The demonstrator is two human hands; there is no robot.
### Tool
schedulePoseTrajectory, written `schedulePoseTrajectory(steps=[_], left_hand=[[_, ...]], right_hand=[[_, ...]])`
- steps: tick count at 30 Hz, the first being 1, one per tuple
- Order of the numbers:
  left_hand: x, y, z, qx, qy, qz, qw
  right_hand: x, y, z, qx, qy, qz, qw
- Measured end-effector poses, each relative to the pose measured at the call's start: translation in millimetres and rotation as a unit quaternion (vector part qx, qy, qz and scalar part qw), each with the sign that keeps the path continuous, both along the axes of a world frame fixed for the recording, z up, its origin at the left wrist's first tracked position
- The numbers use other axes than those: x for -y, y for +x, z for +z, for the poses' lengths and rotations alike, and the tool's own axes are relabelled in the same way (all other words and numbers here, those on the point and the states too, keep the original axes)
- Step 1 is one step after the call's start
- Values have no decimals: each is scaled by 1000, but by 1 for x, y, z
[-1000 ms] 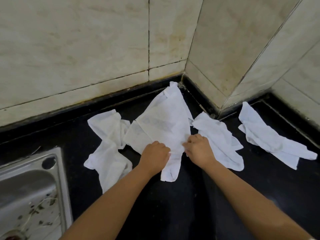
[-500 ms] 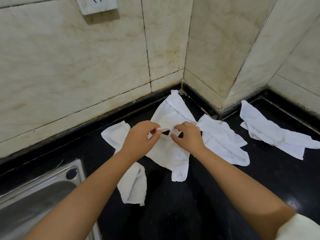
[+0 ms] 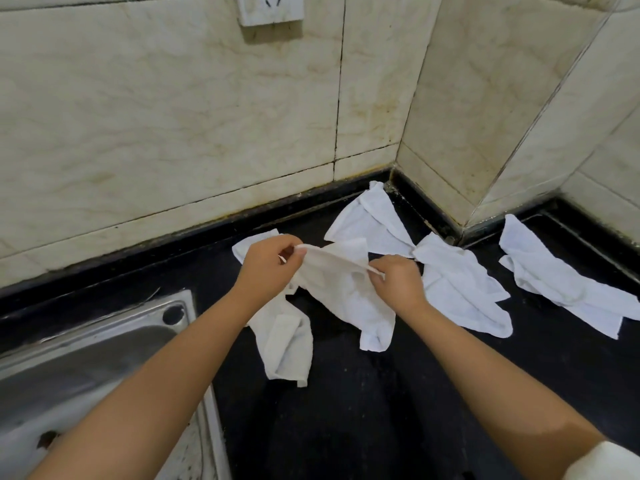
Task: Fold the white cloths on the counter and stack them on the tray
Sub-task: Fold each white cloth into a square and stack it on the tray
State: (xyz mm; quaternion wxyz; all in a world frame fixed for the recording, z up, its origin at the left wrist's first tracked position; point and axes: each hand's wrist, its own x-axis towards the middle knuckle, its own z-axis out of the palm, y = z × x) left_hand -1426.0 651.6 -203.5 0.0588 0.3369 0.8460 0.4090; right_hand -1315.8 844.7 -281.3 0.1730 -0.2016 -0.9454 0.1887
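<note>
Since the earlier frame we have lifted the middle cloth (image 3: 346,289) higher and drawn its top edge taut. Our left hand (image 3: 266,268) pinches one end, our right hand (image 3: 398,282) the other, each grip closed on the hem; the tail trails on the counter (image 3: 381,410). The first fold looks about to begin. Other cloths lie crumpled around it; no tray is visible.

One head camera is looking forward and down, close over the counter (image 3: 346,410), walls meeting toward one o'clock.
</note>
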Motion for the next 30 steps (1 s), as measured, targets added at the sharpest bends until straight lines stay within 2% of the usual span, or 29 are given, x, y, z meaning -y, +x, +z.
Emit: schedulePoseTrajectory(steps=[4, 6, 8, 12, 14, 17, 20, 24, 27, 30], left_hand=[[-15, -2, 3, -19, 44, 56, 997], [-40, 4, 7, -43, 46, 44, 997], [-74, 17, 18, -52, 67, 18, 996], [-153, 70, 46, -56, 141, -88, 985], [-187, 112, 55, -58, 146, -147, 977], [-221, 176, 51, -98, 146, -256, 951], [-242, 235, 25, -171, 84, -397, 898], [-244, 298, -18, -188, -51, -568, 800], [-237, 333, -44, -203, -187, -661, 697], [-231, 357, -67, -191, -347, -697, 598]], right_hand=[[-38, 35, 24, 24, 28, -1, 999], [-58, 54, 42, 13, 65, -14, 998], [-79, 78, 64, -7, 92, -72, 993], [-122, 158, 106, -64, 156, -234, 958], [-135, 217, 124, -87, 173, -311, 930], [-135, 321, 129, -95, 236, -370, 893], [-105, 419, 105, -50, 265, -381, 884], [-42, 510, 49, 79, 219, -369, 900], [3, 545, 5, 199, 83, -328, 920], [26, 558, -17, 319, -109, -290, 896]])
